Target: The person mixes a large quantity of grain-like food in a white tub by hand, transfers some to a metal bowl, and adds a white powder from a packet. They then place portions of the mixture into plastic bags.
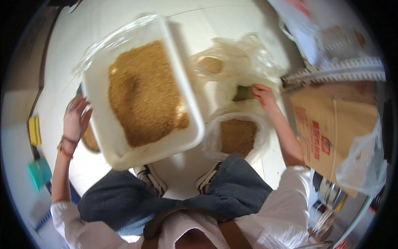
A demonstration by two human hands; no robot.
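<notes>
My left hand (76,113) is beside the left wall of a large white plastic tub (141,160), thumb apart from the curled fingers and no object visible in it. Coarse golden-brown granular material (149,90) fills much of the tub, with a dark hollow in its surface. Under that hand, partly hidden by the tub, is a bowl (90,140) of similar brown material. My right hand (263,96) reaches to a plastic bag (225,93) with dark green matter (242,93) showing inside. Its fingertips touch the edge of the green patch; whether they grip anything is unclear.
An open plastic bag of brown powder (238,135) stands near my right foot. Another clear bag with tan powder (211,64) lies farther back. Clear film (124,34) drapes over the tub's far rim. At right stands a cardboard box (335,130) with a thin plastic bag (360,162).
</notes>
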